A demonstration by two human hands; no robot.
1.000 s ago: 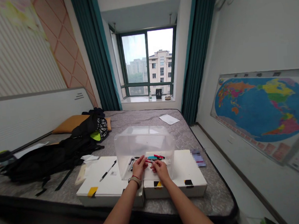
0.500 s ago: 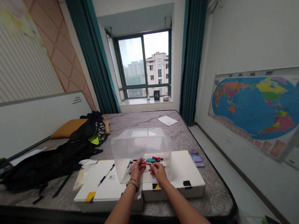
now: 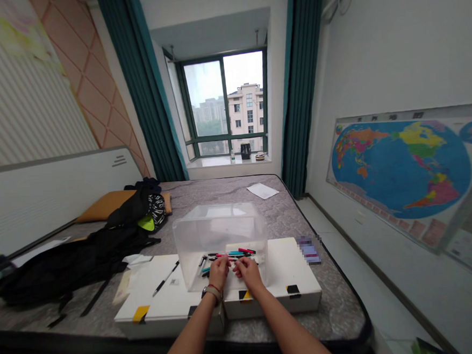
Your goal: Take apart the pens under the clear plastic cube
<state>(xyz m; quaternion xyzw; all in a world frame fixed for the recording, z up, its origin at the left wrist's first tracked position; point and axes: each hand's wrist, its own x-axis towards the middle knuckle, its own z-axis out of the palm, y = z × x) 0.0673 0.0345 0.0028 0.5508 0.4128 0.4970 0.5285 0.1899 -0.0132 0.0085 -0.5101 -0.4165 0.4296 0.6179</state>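
The left hand (image 3: 218, 271) and right hand (image 3: 248, 272) pinch narrow at the light, stiff, slippery pens (image 3: 231, 254), best taken mid-barrel, though I cannot tell whether either grips one.

A home bedroom, with a mattress (image 3: 334, 305), headboard (image 3: 39, 201), teal curtains (image 3: 302, 86) and wall map (image 3: 401, 168)

In front of you, the clear plastic box (image 3: 219, 226) looks smooth and glossy, and the plastic pens (image 3: 235, 253) have a shiny finish. The white cardboard boxes (image 3: 282, 265) look matt. The mattress (image 3: 303, 215) is rough, quilted grey fabric, the backpack (image 3: 65, 275) is matt black cloth, and the sheet of paper (image 3: 262, 191) is plain and matt.
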